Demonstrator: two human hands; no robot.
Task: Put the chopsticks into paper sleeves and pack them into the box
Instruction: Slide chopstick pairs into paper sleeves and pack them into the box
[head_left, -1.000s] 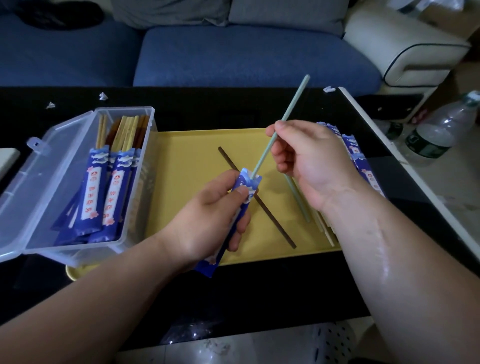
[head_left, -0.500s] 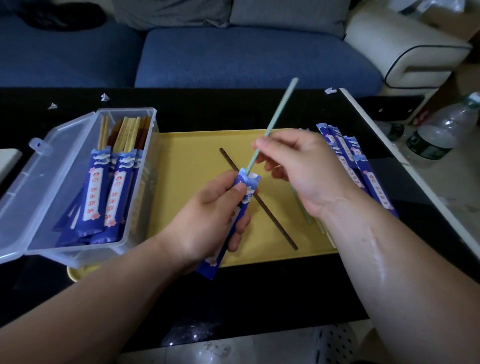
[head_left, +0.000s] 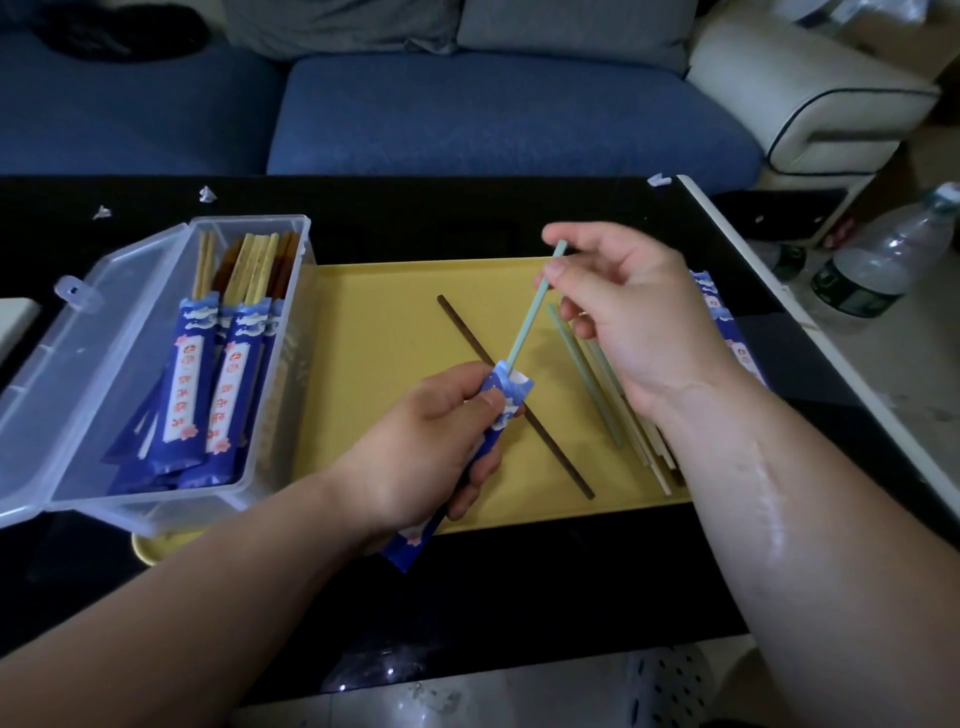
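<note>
My left hand grips a blue paper sleeve over the yellow tray, its open mouth tilted up and to the right. My right hand pinches a pale green chopstick near its top end; the lower part sits inside the sleeve. On the tray lie a dark brown chopstick, another green one and several pale ones. The clear plastic box at the left, lid open, holds several sleeved chopsticks.
Spare blue sleeves lie at the tray's right edge, partly behind my right wrist. The black table ends close to me. A blue sofa runs behind it, and plastic bottles stand on the floor at the right.
My right hand has pushed the green chopstick further down into the sleeve, so less of it sticks out. The left hand has held the sleeve almost still.
</note>
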